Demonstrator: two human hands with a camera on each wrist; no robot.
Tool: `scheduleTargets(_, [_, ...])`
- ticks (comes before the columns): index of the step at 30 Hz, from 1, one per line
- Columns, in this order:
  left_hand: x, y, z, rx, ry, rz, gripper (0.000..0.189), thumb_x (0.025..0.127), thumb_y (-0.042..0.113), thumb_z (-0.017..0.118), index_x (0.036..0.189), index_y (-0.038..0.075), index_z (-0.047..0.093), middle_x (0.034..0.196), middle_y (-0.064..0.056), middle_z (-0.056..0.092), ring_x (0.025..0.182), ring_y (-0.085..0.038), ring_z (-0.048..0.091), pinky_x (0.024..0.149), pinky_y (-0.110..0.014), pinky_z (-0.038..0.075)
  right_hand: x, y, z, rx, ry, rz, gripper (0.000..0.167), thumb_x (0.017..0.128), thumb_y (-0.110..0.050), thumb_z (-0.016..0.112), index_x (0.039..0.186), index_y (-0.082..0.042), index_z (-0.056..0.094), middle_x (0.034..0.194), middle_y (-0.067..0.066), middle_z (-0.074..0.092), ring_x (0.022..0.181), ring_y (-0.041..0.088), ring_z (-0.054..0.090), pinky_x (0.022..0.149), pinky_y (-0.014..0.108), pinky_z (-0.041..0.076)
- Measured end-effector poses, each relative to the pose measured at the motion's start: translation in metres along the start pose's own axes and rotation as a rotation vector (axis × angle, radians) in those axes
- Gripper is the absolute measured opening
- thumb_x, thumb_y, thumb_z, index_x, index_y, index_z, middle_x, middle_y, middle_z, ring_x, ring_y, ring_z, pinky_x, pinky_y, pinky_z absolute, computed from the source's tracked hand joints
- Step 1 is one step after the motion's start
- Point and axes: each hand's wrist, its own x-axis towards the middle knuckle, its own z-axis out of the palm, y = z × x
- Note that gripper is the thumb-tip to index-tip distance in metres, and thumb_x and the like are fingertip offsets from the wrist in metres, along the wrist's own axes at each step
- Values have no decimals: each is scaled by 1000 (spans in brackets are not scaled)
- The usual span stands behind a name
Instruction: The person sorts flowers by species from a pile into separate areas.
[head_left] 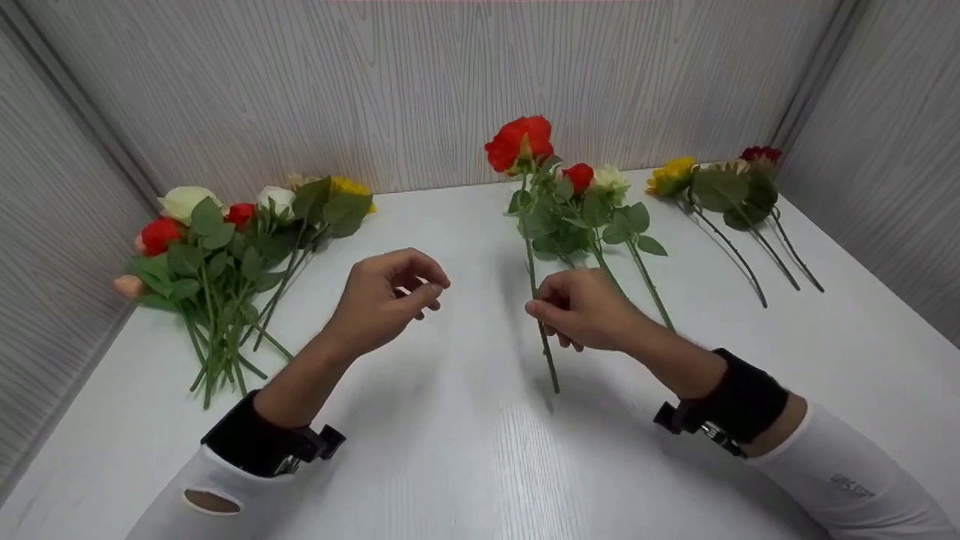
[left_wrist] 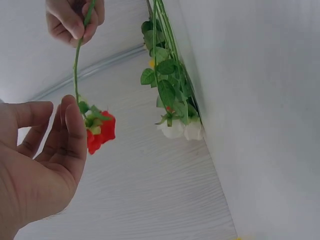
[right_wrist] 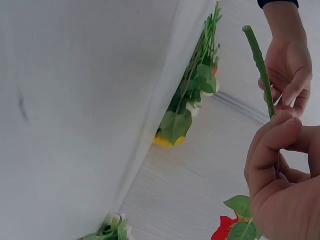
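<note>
A red rose (head_left: 520,142) on a long green stem stands nearly upright above the table, its bloom at the top. My right hand (head_left: 589,309) pinches that stem between thumb and fingers at its lower part; the cut stem end (right_wrist: 252,42) sticks out beyond the fingers in the right wrist view. To the left, my left hand (head_left: 386,300) hovers over the table with loosely bent fingers and nothing in them. The left wrist view shows this left hand (left_wrist: 45,160) with a gap between thumb and fingers, the red bloom (left_wrist: 102,132) behind its fingertips.
On the left lies a pile of flowers (head_left: 217,255) with red, white, peach and yellow blooms. Behind my right hand lie a smaller red rose (head_left: 578,178) and a pale green-white flower (head_left: 609,184). A yellow sunflower (head_left: 671,178) and darker flowers lie far right. Grey panels (head_left: 450,90) enclose the table.
</note>
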Motion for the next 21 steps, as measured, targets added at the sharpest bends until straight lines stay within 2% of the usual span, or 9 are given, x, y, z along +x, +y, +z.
scheduleTargets(6, [4, -6, -19, 108, 75, -83, 8, 95, 10, 66, 99, 7, 71, 88, -9, 72, 65, -20, 66, 57, -26, 55, 12, 23, -22, -86, 83, 114, 21, 98, -21, 63, 84, -6, 68, 70, 11, 66, 51, 17, 59, 46, 26, 49])
scheduleTargets(13, [8, -24, -43, 198, 147, -167, 13, 98, 15, 62, 100, 5, 70, 87, -10, 71, 66, -21, 63, 56, -23, 53, 19, 46, -49, -115, 102, 181, 26, 101, -23, 58, 90, -2, 67, 63, 6, 60, 48, 16, 55, 48, 27, 47])
scheduleTargets(18, [9, -31, -51, 230, 190, -195, 16, 98, 17, 62, 102, 4, 70, 88, -12, 71, 65, -21, 63, 56, -21, 54, 22, 64, -64, -173, 121, 240, 25, 103, -23, 53, 96, -1, 62, 66, 10, 60, 48, 18, 57, 49, 31, 47])
scheduleTargets(21, [9, -33, -53, 235, 192, -198, 17, 99, 17, 61, 103, 3, 70, 88, -13, 72, 65, -21, 63, 56, -21, 54, 24, 73, -70, -129, 133, 297, 26, 104, -23, 52, 103, 1, 61, 76, 13, 61, 51, 19, 59, 53, 36, 52])
